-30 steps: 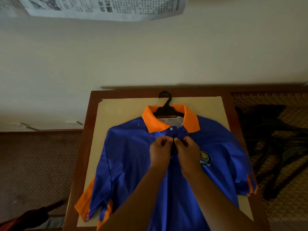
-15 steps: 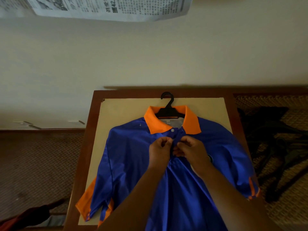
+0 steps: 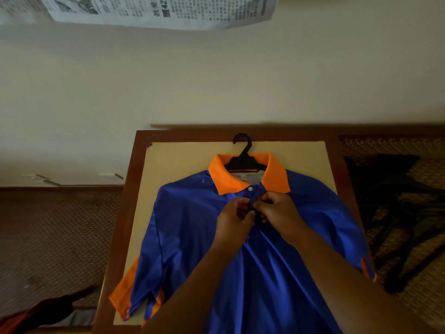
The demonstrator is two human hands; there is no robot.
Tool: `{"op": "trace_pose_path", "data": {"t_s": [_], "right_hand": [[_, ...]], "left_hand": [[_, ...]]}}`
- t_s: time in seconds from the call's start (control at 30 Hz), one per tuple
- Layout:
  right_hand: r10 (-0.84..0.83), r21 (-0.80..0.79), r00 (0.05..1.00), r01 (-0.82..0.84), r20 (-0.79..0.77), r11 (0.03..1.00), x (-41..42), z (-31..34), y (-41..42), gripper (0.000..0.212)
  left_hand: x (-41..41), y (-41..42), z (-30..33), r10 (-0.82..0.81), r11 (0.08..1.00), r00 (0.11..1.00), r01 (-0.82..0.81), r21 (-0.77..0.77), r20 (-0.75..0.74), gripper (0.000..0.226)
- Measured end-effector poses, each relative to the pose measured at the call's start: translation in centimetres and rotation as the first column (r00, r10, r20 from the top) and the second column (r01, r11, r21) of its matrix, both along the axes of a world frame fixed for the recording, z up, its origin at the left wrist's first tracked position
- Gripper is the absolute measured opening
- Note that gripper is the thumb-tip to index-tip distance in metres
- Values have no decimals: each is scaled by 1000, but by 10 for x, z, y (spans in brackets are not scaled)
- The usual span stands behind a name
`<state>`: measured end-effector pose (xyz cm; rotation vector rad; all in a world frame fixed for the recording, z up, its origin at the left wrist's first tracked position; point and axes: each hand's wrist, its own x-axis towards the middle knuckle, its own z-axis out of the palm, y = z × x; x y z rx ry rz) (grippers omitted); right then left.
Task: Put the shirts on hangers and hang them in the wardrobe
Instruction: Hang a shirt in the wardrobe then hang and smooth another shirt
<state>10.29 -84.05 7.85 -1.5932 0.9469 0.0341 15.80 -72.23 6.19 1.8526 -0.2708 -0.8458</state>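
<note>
The blue polo shirt with orange collar [image 3: 192,237] lies flat on the wood-framed cream worktop [image 3: 168,160], its black plastic hanger [image 3: 243,160] inside. Left hand [image 3: 234,218] and right hand [image 3: 279,210] pinch the placket; slippery fabric could let the button slip free. Newspaper [image 3: 156,10] hangs on the pale wall.

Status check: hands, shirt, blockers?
Left hand and right hand pinch shirt placket. Hanger inside collar, flat on table. Nothing blocking.

Dim, soft light; wide-angle bending at edges.
</note>
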Motion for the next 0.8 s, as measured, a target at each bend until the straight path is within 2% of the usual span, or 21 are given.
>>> {"op": "trace_pose_path", "data": {"t_s": [0.13, 0.3, 0.4, 0.53, 0.67, 0.73, 0.8], "right_hand": [[71, 6, 997, -71, -37, 997, 2, 2, -3, 13], [33, 48, 999, -34, 32, 998, -2, -3, -4, 13], [-86, 170, 996, 80, 29, 982, -4, -12, -1, 13], [-266, 316, 964, 257, -17, 913, -2, -15, -2, 17], [-339, 268, 936, 351, -93, 897, 11, -14, -4, 31], [-391, 262, 914, 405, -104, 876, 18, -14, -4, 28], [-424, 270, 898, 441, -121, 856, 23, -15, -5, 26]], "left_hand": [[0, -4, 1, 58, 998, 993, -62, 27, 106, 8], [7, -8, -6, 64, 990, 990, -79, 117, 128, 18], [5, -12, -10, -31, 988, 972, -6, 154, 234, 15], [9, -10, -20, -134, 981, 911, 66, 183, 390, 11], [18, -9, -28, -194, 974, 856, 111, 197, 480, 12], [23, -11, -30, -175, 978, 846, 90, 189, 504, 7], [27, -15, -34, -154, 980, 821, 56, 190, 550, 16]]}}
